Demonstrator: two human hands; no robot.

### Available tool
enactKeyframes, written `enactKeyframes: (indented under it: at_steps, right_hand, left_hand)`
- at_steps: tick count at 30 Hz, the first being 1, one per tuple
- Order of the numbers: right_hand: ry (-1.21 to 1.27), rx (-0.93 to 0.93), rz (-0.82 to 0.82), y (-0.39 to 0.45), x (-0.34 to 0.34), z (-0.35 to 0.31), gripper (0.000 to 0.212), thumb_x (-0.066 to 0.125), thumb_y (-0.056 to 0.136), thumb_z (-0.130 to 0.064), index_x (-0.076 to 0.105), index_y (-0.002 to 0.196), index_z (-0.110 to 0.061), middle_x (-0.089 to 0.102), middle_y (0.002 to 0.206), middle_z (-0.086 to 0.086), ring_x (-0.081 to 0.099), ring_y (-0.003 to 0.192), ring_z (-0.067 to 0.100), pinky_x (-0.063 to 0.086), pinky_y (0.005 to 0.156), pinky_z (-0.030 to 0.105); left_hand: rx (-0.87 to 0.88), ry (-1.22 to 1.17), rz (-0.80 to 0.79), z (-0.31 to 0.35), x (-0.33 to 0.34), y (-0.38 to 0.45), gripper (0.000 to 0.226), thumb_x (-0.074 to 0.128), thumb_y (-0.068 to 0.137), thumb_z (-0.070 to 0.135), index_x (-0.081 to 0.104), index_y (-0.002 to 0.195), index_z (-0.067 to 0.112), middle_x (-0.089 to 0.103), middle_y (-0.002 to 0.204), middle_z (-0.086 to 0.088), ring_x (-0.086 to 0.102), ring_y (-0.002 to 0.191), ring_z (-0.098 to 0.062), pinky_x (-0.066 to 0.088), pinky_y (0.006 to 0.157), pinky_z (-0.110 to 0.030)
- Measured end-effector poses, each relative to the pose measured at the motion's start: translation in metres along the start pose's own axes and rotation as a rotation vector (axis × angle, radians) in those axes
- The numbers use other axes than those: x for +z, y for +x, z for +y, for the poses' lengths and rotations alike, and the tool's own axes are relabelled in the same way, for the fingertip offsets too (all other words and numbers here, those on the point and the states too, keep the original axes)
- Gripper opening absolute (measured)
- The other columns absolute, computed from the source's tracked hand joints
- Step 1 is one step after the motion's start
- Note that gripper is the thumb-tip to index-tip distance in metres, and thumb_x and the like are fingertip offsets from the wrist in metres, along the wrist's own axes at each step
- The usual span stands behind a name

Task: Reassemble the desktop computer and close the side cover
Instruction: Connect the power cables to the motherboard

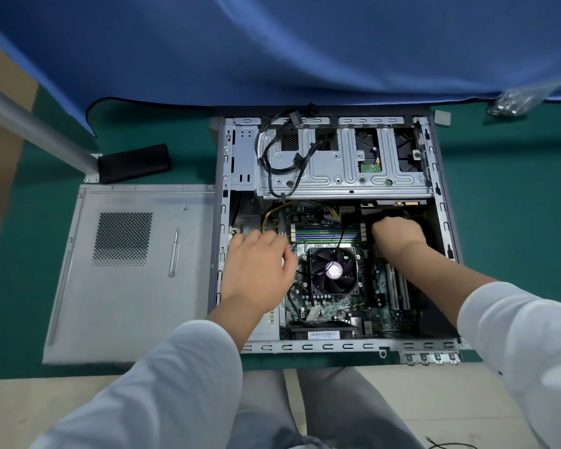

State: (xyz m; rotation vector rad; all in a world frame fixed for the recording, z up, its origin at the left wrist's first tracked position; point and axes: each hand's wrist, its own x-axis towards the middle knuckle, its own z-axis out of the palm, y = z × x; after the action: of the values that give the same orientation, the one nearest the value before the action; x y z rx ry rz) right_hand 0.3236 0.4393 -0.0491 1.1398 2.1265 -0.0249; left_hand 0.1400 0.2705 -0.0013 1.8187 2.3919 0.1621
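head view: both hands inside open computer case (442, 222). left hand (259, 267) relaxed over board edge, holding nothing visible. right hand (397, 233) curled, contents hidden. side cover (130, 303) flat alongside: thin stiff metal, lift by edges.

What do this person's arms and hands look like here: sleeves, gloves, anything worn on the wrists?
Both arms wear loose, light grey-white long sleeves, pushed partway up so the forearms show. The left hand and right hand are bare: no gloves, and no watch, rings or wristbands are visible.
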Motion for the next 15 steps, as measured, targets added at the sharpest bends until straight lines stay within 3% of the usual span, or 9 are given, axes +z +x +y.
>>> enactKeyframes:
  at_steps: [6,12,15]
  right_hand:
    - [-0.143,-0.035,0.000,-0.0005,0.0072,-0.0125,0.034,0.047,0.087,0.002,0.065,0.112,-0.012,0.066,0.112,0.002,0.065,0.099,0.023,0.040,0.051,0.030]
    - [-0.244,-0.099,-0.009,0.0025,0.0025,-0.0055,0.029,0.048,0.085,-0.001,0.069,0.099,-0.017,0.068,0.099,-0.003,0.066,0.090,0.021,0.029,0.040,0.025]
    - [-0.215,-0.067,-0.019,0.0072,-0.0017,-0.0072,0.029,0.048,0.086,-0.002,0.069,0.100,-0.017,0.068,0.102,-0.003,0.065,0.093,0.022,0.034,0.046,0.027]
  left_hand:
    - [-0.003,-0.013,0.014,0.0000,0.0004,-0.0006,0.036,0.029,0.089,0.032,0.057,0.071,0.019,0.057,0.070,0.002,0.047,0.071,-0.020,0.036,0.075,-0.036]
    - [-0.009,-0.014,0.032,0.0002,0.0021,-0.0009,0.036,0.029,0.089,0.032,0.057,0.071,0.019,0.055,0.069,0.004,0.040,0.070,-0.016,0.036,0.075,-0.036]
    - [-0.006,-0.016,0.032,-0.0002,0.0020,-0.0009,0.035,0.030,0.089,0.032,0.058,0.072,0.019,0.056,0.069,0.004,0.045,0.070,-0.018,0.036,0.076,-0.035]
